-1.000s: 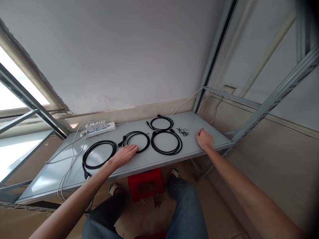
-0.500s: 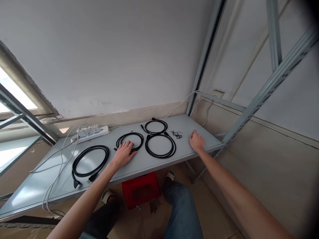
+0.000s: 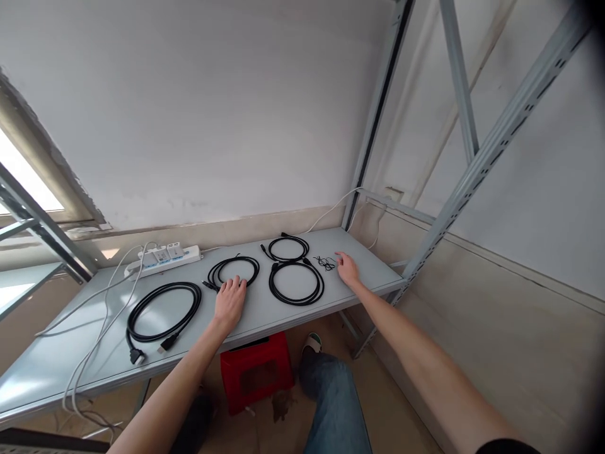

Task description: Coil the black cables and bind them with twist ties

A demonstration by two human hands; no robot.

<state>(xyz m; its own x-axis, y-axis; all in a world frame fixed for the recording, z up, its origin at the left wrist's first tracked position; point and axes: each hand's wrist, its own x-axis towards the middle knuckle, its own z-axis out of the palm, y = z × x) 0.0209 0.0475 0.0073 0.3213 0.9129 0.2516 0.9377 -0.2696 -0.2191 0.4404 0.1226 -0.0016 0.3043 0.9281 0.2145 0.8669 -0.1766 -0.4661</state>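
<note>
Resting at the near side of a coil (image 3: 256, 271) on the table (image 3: 258, 310), the left hand (image 3: 230, 304) has its fingers slightly apart; whether they grip it, I cannot tell. The right hand (image 3: 348, 270) points its index finger just beside the ties (image 3: 326, 263), its grip unclear. Between the hands lie the rear coil (image 3: 289, 259) and front coil (image 3: 297, 303).

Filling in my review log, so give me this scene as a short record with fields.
Left hand: fingers over the near edge of a coiled black cable
Right hand: beside thin black strands
Other cables: large coil, farthest left; rear coil and front coil, left of the strands
Back left: white power strip
Surface: grey tabletop
Below: red stool
</note>
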